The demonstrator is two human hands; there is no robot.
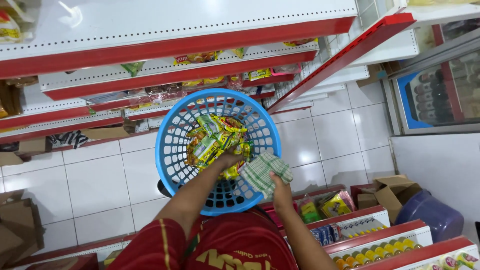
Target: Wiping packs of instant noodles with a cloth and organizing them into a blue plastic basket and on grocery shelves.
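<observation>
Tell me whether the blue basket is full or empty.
Partly full: the blue basket holds a pile of yellow-green packets, but its mesh bottom and walls show around them.

Bright, even overhead light. Glare patch on far-left top shelf (70, 17), soft shadow under basket (217, 150). Wide-angle bend at edges, slight softness overall.

Packets (215, 142): yellow and green snack packets, heaped loosely in the middle of the basket.
Basket (172, 132): round blue plastic, latticed wall, stood upright.
Cloth (264, 172): green-and-white checked, crumpled, draped over the basket's near right rim.
</observation>
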